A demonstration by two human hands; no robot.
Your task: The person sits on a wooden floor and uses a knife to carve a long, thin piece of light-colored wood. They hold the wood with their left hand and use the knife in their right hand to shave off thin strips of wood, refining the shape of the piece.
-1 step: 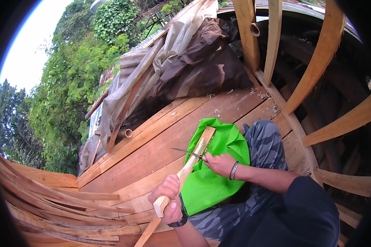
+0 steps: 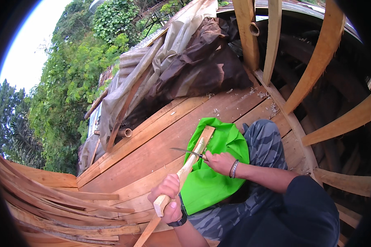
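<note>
A pale piece of wood [image 2: 188, 165], part carved into a narrower shaft, lies slantwise over a bright green cloth [image 2: 212, 185] spread across my lap. My left hand [image 2: 169, 193] is closed round its near end, and the squared butt sticks out below the fist. In my right hand [image 2: 221, 161] I grip the handle of a knife [image 2: 184, 150]. Its thin, slightly curved blade crosses the wood and points left. The blade appears to rest against the wood, around the middle of its length.
Long wooden strips [image 2: 70, 210] are stacked at the lower left. Curved upright timbers [image 2: 317, 57] stand along the right. A crumpled brown tarp [image 2: 202, 66] covers the far side, by a bamboo tube [image 2: 125, 133]. Wood shavings [image 2: 272, 108] lie scattered on the plank floor [image 2: 152, 142].
</note>
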